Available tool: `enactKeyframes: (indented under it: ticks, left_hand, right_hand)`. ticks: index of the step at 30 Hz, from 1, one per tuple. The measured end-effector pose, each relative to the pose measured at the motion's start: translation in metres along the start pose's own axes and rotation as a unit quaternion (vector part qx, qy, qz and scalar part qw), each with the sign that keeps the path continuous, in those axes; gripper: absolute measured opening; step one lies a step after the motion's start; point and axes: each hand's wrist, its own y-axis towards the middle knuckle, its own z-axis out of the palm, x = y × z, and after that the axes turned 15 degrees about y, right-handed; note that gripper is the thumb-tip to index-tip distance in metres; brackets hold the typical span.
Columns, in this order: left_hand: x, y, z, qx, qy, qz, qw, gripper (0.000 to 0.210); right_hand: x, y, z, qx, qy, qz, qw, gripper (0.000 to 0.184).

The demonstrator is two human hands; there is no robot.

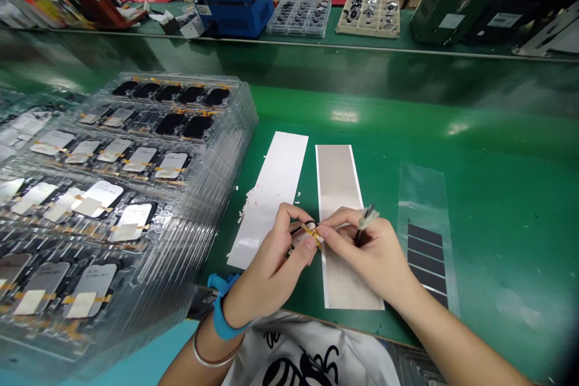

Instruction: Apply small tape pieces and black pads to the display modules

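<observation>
The left hand grips a small component while the right hand pinches its orange ribbon, which could tear if tugged.

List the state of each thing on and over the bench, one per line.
Left hand: grip closed on the small part
Right hand: fingertips at the small part, slim tool held too
Small part: held, off the bench
Slim tool: pale end up
White sheet: flat, scraps along its left edge
Beige sheet: flat, partly hidden
Clear film: flat, bearing dark strips
Clear trays: stacked, top loaded
</observation>
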Motion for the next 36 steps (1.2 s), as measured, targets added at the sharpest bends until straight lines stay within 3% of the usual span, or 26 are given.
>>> enactKeyframes:
  ticks: [5,16,19,22,24,27,31,36]
  left_hand:
    - [0.001,0.002,0.0,-0.001,0.004,0.005,1.0,0.019]
    - [0.004,0.004,-0.001,0.012,0.001,-0.016,1.0,0.013]
    - [0.0,0.004,-0.002,0.021,0.013,-0.025,0.999,0.009]
    - [-0.01,-0.001,0.001,0.037,0.094,-0.016,0.995,0.007]
    - [-0.019,-0.006,0.009,0.054,0.186,0.009,0.981,0.006]
    - [-0.026,-0.012,0.027,0.065,0.3,0.08,0.949,0.006]
    - [-0.023,-0.012,0.047,0.069,0.402,0.152,0.9,0.011]
    - [-0.015,-0.008,0.053,0.074,0.447,0.157,0.877,0.012]
  right_hand:
    - [-0.001,-0.005,0.003,-0.013,-0.015,-0.064,0.998,0.006]
    - [0.001,-0.004,0.009,-0.032,-0.008,-0.04,0.999,0.015]
    - [0.011,-0.004,-0.005,-0.039,-0.014,-0.043,0.998,0.017]
    - [0.024,-0.007,-0.032,-0.081,-0.041,-0.108,0.99,0.028]
    - [0.028,-0.012,-0.049,-0.109,-0.086,-0.14,0.98,0.034]
    - [0.018,-0.02,-0.063,-0.118,-0.119,-0.109,0.98,0.031]
    - [-0.009,-0.029,-0.063,-0.131,-0.063,-0.075,0.987,0.022]
    - [-0.018,-0.032,-0.055,-0.163,-0.028,-0.053,0.985,0.022]
